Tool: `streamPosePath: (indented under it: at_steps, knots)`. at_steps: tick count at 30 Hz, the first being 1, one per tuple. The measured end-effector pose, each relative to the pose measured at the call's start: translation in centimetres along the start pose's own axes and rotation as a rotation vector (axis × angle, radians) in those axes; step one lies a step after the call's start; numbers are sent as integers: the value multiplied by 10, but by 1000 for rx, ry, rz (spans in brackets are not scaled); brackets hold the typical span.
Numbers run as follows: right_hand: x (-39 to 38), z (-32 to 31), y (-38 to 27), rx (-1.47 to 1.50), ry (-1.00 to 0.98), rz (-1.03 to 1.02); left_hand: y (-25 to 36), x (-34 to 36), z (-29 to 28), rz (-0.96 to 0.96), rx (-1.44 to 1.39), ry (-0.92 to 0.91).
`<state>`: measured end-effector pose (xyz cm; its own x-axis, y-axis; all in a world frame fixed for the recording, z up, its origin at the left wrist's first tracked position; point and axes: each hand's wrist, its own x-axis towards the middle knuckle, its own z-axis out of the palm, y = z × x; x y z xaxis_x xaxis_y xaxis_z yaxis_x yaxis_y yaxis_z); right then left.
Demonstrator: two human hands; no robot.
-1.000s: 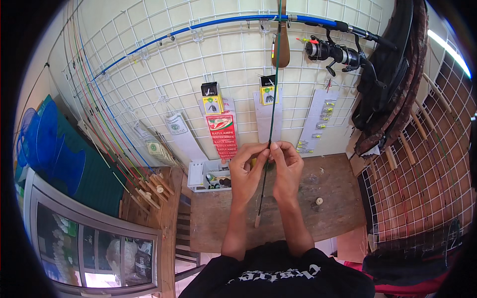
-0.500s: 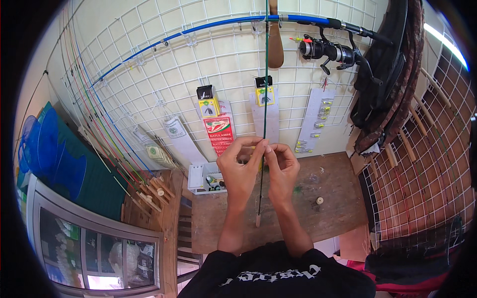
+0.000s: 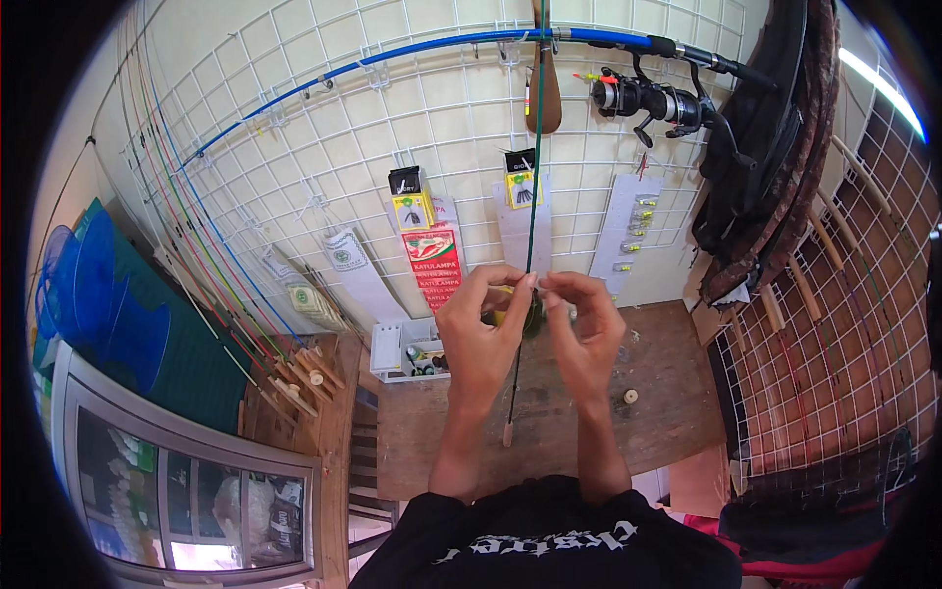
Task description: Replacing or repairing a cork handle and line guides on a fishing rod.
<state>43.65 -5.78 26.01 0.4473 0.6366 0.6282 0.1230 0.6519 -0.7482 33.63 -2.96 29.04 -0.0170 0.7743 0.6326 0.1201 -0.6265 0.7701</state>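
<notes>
A thin green fishing rod [image 3: 539, 196] runs up through the middle of the view, its light handle end [image 3: 507, 434] low over the wooden table. My left hand [image 3: 481, 329] pinches the rod between thumb and forefinger. Just right of it, my right hand [image 3: 586, 339] has thumb and forefinger drawn together beside the rod, the other fingers curled. Whatever lies in that pinch is too fine to make out. Behind the hands shows a round yellow-green thing [image 3: 533, 322], mostly hidden.
The wooden table [image 3: 628, 442] carries a small round wooden piece [image 3: 630, 397] and a white box of bottles [image 3: 389, 351]. A white wire grid ahead holds a blue rod [image 3: 422, 57] with a reel [image 3: 657, 103] and hanging packets. Several thin rods [image 3: 211, 280] lean at left.
My right hand has moved right, away from the left hand, with its pinch still near the rod. The rod's upper part has tilted slightly right.
</notes>
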Motion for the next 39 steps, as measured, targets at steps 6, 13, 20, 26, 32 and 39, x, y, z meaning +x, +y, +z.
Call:
streamPosePath:
  at_steps: [6, 13, 20, 26, 32, 39]
  knots:
    - [17, -2, -20, -133, -27, -45, -1, -4, 2, 140, 102, 70]
    - [27, 1, -26, -353, -106, -168, -18, -5, 10, 306, 150, 134]
    - [28, 5, -26, -411, -182, -202, -19, -5, 8, 327, 136, 162]
    - [39, 0, -21, -403, -212, -241, -11, -5, 10, 200, 41, 138]
    - [54, 7, -10, -60, -93, -160, -15, 1, 8, 60, -14, -40]
    - [70, -2, -10, 253, -151, -44, -19, 7, 2, 54, -82, -221]
